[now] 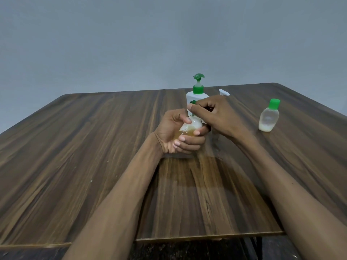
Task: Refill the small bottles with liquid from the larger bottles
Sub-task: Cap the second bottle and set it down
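Amber liquid fills roughly the lower half of the small bottle [189,128] that the left hand [176,134] grips just past the table's [93,147] centre, fingers and thumb wrapped round its body. The right hand [216,117] sits curled over its top at about one o'clock from the left, thumb and fingertips pinched together there; whether they pinch a cap or the neck itself I cannot tell, as the fingers hide it. My guess is this bottle is being opened or closed, so its refill is either about to start or partly done.

Behind the hands, at twelve o'clock, stands the pump bottle [197,94], white with a green pump, upright and seemingly unopened. A white nozzle [224,92] shows just right of it, its bottle mostly hidden by the right hand. Over at three o'clock, well apart, a second small bottle [268,117] stands capped in green, clear, with only a shallow pale layer at its bottom. That one looks unfilled yet.
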